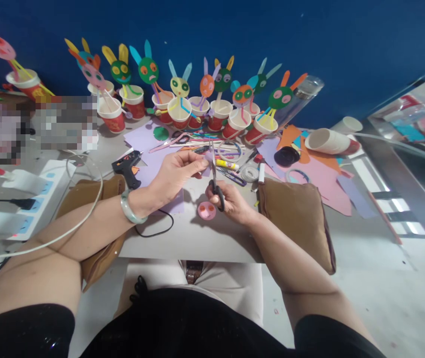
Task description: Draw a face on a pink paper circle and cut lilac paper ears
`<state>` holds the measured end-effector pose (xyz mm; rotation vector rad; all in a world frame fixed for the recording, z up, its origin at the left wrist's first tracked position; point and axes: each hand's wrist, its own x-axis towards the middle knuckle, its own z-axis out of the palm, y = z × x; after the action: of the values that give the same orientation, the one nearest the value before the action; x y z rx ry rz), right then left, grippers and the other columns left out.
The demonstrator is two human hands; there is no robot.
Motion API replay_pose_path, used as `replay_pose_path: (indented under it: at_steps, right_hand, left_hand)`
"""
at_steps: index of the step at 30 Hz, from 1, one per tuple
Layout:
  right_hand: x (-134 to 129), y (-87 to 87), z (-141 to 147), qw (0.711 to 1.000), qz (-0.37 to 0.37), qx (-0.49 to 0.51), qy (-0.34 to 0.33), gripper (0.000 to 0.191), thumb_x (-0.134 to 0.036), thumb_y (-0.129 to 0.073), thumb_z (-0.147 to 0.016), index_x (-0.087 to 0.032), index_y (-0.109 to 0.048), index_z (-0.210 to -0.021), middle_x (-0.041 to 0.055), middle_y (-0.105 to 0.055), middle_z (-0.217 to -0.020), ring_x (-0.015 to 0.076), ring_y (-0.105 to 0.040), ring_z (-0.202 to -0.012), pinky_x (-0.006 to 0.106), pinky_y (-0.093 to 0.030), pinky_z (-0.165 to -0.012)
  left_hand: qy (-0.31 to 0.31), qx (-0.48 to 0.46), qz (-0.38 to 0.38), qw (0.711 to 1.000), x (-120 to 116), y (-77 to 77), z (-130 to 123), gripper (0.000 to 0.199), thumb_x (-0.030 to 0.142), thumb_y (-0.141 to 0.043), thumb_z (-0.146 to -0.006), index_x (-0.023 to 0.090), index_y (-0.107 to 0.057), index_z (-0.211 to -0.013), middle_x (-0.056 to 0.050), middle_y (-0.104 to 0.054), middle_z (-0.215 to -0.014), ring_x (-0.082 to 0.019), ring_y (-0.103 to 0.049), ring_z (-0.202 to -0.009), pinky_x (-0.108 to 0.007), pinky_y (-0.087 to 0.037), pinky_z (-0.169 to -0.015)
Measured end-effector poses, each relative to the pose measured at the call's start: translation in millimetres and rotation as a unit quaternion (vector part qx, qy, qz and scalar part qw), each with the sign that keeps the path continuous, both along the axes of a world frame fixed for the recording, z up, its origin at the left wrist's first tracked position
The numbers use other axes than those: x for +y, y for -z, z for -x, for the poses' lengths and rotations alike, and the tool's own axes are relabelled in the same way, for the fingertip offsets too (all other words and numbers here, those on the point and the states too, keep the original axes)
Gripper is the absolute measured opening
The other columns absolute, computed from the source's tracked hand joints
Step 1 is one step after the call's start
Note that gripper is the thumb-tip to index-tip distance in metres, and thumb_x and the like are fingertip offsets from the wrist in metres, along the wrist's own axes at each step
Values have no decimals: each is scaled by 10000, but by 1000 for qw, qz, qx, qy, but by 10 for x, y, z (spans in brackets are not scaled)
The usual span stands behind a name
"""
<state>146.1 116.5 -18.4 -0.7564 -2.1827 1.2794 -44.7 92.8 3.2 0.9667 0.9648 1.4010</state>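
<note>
Between the fingertips of my left hand [178,171] is a small piece of purple paper [208,170]. My right hand [233,200] grips black-handled scissors [214,166], their blades pointing away from me and up beside the paper. Whether the blades touch the paper, I cannot tell. Just below the scissors, a pink paper disc [206,211] with orange eyes lies on the table. A black glue gun [127,166] rests left of my left hand, near sheets of purple paper [147,136].
Red-and-white paper cups [179,113] holding paper rabbit figures line the back by the blue wall. Brown cushions [296,219] lie under both arms. Coloured sticks, a yellow glue stick [227,164] and tape fill the middle. A white power strip [43,199] with cables stands left.
</note>
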Motion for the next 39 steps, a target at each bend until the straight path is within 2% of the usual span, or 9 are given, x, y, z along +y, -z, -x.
replay_pose_path:
  at_steps: [20,28,35,39]
  right_hand:
    - [-10,18,9,1000,17,-15,19,645,-832,-520,-872,-211,-512,-697,-2,-516,-646,142,-446,-623,311,-386,-649]
    - [-10,29,4,1000,-1,-19,24,611,-783,-504,-916,-212,-518,-698,-1,-528,-640,148,-454,-626,319,-393,-664]
    - [0,20,-12,998,-14,-39,39,549,-694,-528,-948,-219,-482,-677,-2,-509,-639,158,-457,-653,322,-378,-680]
    - [36,21,-38,998,-30,-49,37,559,-700,-525,-943,-220,-476,-660,2,-503,-636,164,-466,-667,332,-375,-701]
  left_hand:
    - [-6,-2,7,1000,0,-17,-7,215,306,-856,-712,167,-695,-684,13,-666,-676,-88,-588,-640,-243,-505,-652]
    - [-1,0,5,1000,0,-24,-4,255,348,-871,-703,173,-686,-700,19,-658,-680,-91,-577,-642,-252,-505,-661]
    - [-2,14,5,1000,-11,-40,4,241,334,-848,-725,176,-669,-700,16,-654,-676,-98,-575,-647,-264,-500,-672]
    - [-12,18,-1,1000,-11,-32,9,215,319,-837,-731,177,-678,-710,13,-659,-674,-99,-576,-644,-265,-497,-670]
